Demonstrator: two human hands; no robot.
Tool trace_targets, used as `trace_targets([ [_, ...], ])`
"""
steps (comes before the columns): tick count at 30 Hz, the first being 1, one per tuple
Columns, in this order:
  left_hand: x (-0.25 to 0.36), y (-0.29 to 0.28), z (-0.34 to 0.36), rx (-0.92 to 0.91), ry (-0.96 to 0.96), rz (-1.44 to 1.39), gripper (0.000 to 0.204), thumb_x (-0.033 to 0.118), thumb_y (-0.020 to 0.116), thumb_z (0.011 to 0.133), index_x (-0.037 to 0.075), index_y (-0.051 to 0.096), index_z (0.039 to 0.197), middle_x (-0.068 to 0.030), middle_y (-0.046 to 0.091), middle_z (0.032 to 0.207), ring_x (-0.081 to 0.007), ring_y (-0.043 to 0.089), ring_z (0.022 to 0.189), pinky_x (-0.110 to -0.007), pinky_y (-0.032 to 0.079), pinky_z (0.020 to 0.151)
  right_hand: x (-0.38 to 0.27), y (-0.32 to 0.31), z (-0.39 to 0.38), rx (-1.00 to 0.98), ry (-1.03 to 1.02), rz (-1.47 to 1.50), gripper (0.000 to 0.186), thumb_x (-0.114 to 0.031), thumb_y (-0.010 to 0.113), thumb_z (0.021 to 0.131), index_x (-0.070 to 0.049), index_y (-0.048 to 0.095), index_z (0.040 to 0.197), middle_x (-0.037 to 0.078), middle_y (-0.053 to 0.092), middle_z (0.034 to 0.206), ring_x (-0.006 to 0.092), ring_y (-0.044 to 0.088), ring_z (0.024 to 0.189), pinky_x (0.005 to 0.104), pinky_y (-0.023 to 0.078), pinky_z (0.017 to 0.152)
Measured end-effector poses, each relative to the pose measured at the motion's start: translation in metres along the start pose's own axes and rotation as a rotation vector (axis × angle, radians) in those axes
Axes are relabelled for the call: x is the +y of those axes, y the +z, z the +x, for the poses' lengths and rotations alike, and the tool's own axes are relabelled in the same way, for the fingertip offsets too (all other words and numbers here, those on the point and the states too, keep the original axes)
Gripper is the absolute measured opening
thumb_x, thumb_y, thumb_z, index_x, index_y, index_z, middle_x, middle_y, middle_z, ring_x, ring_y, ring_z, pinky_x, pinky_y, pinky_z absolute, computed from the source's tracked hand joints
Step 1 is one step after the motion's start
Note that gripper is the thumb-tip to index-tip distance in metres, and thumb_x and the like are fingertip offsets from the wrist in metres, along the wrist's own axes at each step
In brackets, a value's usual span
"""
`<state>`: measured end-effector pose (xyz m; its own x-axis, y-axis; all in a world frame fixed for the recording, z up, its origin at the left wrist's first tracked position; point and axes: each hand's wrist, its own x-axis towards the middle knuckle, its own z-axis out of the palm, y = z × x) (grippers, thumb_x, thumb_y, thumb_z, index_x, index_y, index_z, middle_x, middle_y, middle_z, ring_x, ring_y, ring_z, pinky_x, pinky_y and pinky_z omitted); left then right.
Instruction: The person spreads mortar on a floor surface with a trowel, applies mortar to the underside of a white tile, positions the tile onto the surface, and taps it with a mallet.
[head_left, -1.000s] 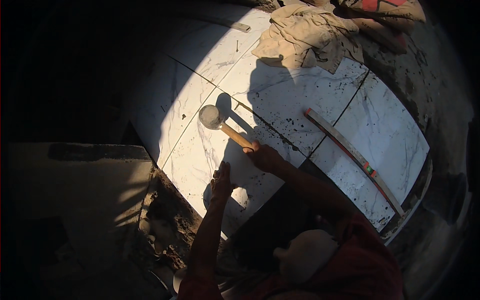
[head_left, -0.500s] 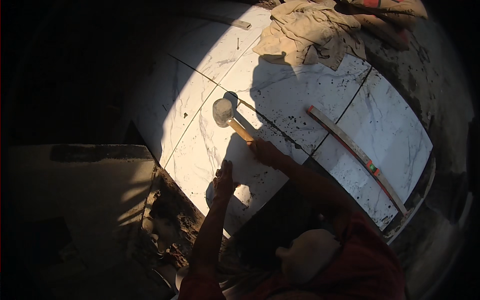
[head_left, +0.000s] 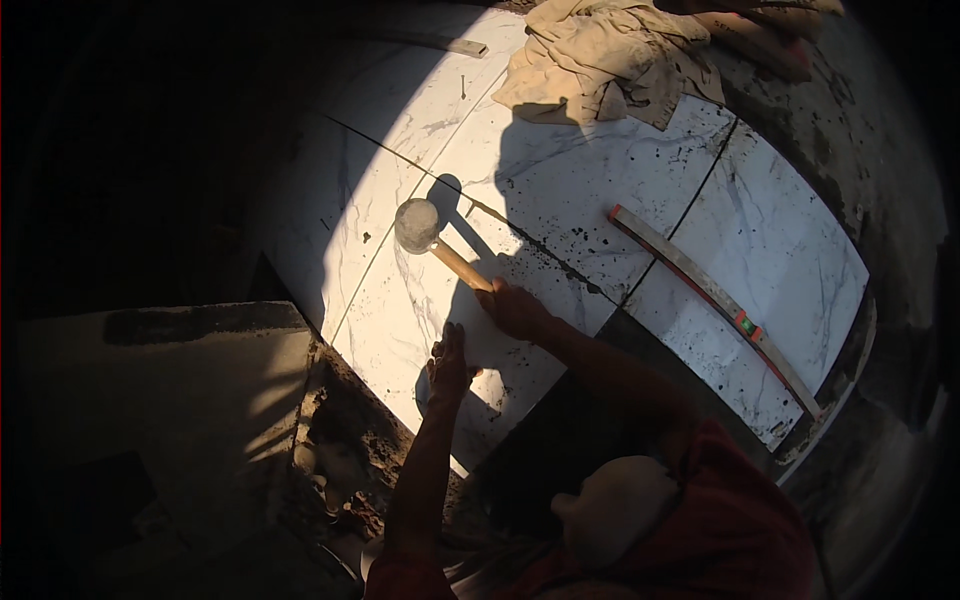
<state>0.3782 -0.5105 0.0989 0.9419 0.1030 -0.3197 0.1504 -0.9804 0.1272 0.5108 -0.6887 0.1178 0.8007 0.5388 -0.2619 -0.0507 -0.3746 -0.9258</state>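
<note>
My right hand (head_left: 515, 308) is closed round the wooden handle of a rubber mallet (head_left: 416, 226). The mallet's grey head is held above a white marble-patterned tile (head_left: 400, 305), its shadow falling apart from it up and to the right. Low over the same tile is my left hand (head_left: 450, 365), fingers stretched out and thumb apart, holding nothing. Shade makes it hard to say whether that hand touches the surface. A dark joint with crumbs of dirt runs between this tile and the one beyond.
A spirit level (head_left: 715, 305) with a red edge lies across the tiles at right. A crumpled tan cloth (head_left: 605, 60) covers the far tiles. At far left lies a thin bar (head_left: 465, 46). Loose soil (head_left: 365, 435) borders the near left edge, beside a shaded slab (head_left: 200, 390).
The mallet has moved left and up off the tile, its shadow now farther from its head. My right hand has moved left with it; my left hand has stayed nearly in place.
</note>
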Motion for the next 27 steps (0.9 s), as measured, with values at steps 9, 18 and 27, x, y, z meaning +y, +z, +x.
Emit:
trace_targets([
  [9, 0.013, -0.01, 0.001, -0.044, -0.024, 0.008, 0.094, 0.015, 0.08, 0.069, 0.009, 0.025, 0.145, -0.0224, 0.041, 0.139, -0.0394, 0.056, 0.11, -0.045, 0.046, 0.089, 0.02, 0.005, 0.007, 0.024, -0.015, -0.075, 0.053, -0.049, 0.043, 0.096, 0.002, 0.051, 0.103, 0.029, 0.063, 0.088, 0.0429, 0.063, 0.084, 0.0476, 0.05, 0.073],
  [18, 0.003, 0.0, 0.001, -0.093, -0.077, -0.071, 0.097, 0.018, 0.081, 0.069, 0.01, 0.023, 0.147, -0.0157, 0.036, 0.145, -0.0364, 0.045, 0.122, -0.051, 0.039, 0.093, 0.006, -0.005, 0.0, 0.083, -0.014, -0.066, 0.05, -0.048, 0.044, 0.095, 0.002, 0.05, 0.101, 0.027, 0.063, 0.079, 0.0442, 0.064, 0.074, 0.0497, 0.05, 0.065],
  [27, 0.008, -0.01, 0.006, -0.059, -0.002, 0.068, 0.095, 0.018, 0.079, 0.07, 0.007, 0.023, 0.146, -0.0178, 0.031, 0.148, -0.0356, 0.05, 0.12, -0.043, 0.044, 0.093, 0.013, -0.019, -0.006, 0.033, 0.058, -0.098, 0.052, -0.049, 0.043, 0.095, 0.002, 0.05, 0.101, 0.028, 0.063, 0.081, 0.0424, 0.064, 0.079, 0.0502, 0.05, 0.071],
])
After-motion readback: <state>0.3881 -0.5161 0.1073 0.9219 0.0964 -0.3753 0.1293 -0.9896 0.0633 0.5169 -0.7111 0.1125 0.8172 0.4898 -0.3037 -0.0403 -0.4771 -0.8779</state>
